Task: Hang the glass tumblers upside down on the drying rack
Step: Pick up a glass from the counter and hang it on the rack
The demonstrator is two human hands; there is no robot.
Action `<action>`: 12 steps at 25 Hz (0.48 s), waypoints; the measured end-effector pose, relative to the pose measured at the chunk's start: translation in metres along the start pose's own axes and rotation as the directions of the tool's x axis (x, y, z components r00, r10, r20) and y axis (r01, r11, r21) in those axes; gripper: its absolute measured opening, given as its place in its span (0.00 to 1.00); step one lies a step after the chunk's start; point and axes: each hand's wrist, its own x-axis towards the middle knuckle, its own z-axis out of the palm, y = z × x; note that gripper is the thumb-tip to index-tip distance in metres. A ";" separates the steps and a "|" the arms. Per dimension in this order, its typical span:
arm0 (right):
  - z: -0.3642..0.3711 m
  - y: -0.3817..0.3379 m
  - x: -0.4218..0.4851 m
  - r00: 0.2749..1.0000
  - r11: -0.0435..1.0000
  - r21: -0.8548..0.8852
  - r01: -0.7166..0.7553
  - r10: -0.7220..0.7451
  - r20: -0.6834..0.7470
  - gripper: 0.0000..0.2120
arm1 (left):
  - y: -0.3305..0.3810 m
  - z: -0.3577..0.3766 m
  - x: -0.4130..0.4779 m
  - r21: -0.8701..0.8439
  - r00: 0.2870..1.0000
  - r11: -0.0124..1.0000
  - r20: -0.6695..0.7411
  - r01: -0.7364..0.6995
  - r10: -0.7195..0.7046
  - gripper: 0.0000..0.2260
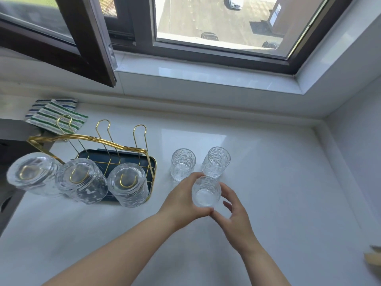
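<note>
A gold wire drying rack [97,139] with a dark tray stands at the left of the white counter. Three textured glass tumblers hang upside down on its near prongs: one at the left [31,174], one in the middle [81,180], one at the right [127,184]. Three far prongs are bare. Two upright tumblers [183,164] [216,162] stand on the counter to the rack's right. In front of them my left hand [181,201] grips a third tumbler [206,191] by its side. My right hand [235,213] cups it from the right, fingers spread.
Striped folded cloths [55,116] lie behind the rack. An open dark window sash [86,44] juts over the counter's back left. A white sill and wall bound the counter at the back and right. A pale object [374,259] shows at the right edge.
</note>
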 end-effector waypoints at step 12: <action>0.034 -0.114 -0.055 0.964 0.587 0.798 -0.135 -0.110 0.244 0.38 | 0.050 -0.085 -0.096 -0.525 0.964 0.813 -0.214 -0.252 0.160 0.28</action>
